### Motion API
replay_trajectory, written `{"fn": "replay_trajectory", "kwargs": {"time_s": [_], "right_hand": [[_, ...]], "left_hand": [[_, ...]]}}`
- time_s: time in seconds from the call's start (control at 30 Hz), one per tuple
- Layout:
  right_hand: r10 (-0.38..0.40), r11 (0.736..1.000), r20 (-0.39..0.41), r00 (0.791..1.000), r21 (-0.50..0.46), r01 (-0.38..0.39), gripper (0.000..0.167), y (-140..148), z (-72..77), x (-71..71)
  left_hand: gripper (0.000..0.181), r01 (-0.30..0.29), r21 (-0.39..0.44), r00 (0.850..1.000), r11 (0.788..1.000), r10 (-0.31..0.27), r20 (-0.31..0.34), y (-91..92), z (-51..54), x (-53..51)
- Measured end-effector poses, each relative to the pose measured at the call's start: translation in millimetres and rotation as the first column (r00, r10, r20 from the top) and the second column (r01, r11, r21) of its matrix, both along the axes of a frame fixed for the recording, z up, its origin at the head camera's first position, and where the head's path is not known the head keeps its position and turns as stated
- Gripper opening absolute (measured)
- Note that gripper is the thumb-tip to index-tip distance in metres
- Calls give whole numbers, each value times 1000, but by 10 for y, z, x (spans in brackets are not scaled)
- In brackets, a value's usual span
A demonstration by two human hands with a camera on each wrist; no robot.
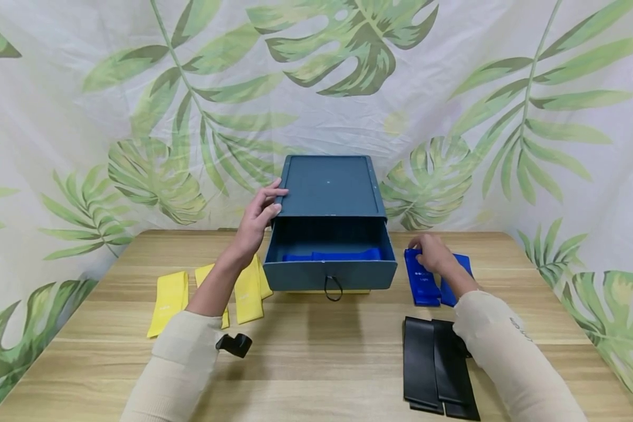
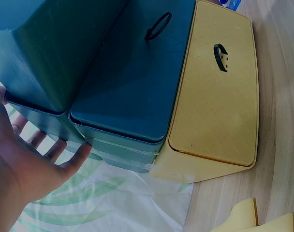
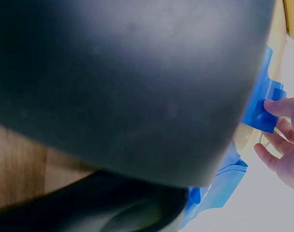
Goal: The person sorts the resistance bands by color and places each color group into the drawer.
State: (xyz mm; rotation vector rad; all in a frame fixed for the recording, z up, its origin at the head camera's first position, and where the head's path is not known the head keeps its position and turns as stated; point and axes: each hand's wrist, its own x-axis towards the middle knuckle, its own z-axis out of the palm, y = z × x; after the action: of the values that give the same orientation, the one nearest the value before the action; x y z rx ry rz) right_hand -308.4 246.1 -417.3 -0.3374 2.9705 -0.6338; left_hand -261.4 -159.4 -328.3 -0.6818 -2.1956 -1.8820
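A dark teal cabinet (image 1: 327, 187) has its top drawer (image 1: 300, 275) pulled out, with a blue band (image 1: 348, 255) inside. My left hand (image 1: 253, 228) rests against the cabinet's left side, fingertips at the top edge; the left wrist view shows this hand (image 2: 36, 169) with fingers spread along the teal side (image 2: 123, 147). At the right, my right hand (image 1: 435, 253) pinches the far end of a folded blue band (image 1: 424, 284) on the table. In the right wrist view the thumb of that hand (image 3: 288, 140) lies on the blue band (image 3: 263, 108), other fingers behind it.
Several yellow bands (image 1: 169, 302) lie left of the cabinet. Black bands (image 1: 421, 363) lie at the right front, below another blue band (image 1: 463, 264). A yellow drawer (image 2: 214, 96) with a dark loop sits under the teal ones. A patterned cloth (image 1: 232, 117) hangs behind.
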Motion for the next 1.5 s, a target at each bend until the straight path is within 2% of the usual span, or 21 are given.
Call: {"fn": "replay_trajectory", "kwargs": {"time_s": [0.13, 0.37, 0.7, 1.13, 1.33, 1.5], "right_hand": [[-14, 1000, -19, 1000, -1, 14, 30, -3, 10, 6], [22, 999, -86, 996, -24, -24, 22, 5, 101, 9], [-20, 988, -122, 992, -154, 1, 25, -26, 298, 130], [-28, 986, -169, 985, -168, -1, 22, -40, 404, 202], [-26, 983, -193, 981, -182, -9, 22, -40, 429, 214], [-30, 980, -209, 978, -197, -12, 21, -38, 474, 231]], "left_hand": [[42, -2, 6, 1000, 1000, 2, 0, 4, -5, -3], [42, -10, 6, 1000, 1000, 10, 5, 3, 0, 2], [42, -5, 10, 1000, 1000, 5, -2, 16, 4, -4], [40, -9, 2, 1000, 1000, 9, 0, 9, -9, -11], [42, -6, 26, 999, 1000, 5, 34, -38, -22, -3], [42, 0, 41, 1000, 999, 0, 22, -31, -21, -4]]}}
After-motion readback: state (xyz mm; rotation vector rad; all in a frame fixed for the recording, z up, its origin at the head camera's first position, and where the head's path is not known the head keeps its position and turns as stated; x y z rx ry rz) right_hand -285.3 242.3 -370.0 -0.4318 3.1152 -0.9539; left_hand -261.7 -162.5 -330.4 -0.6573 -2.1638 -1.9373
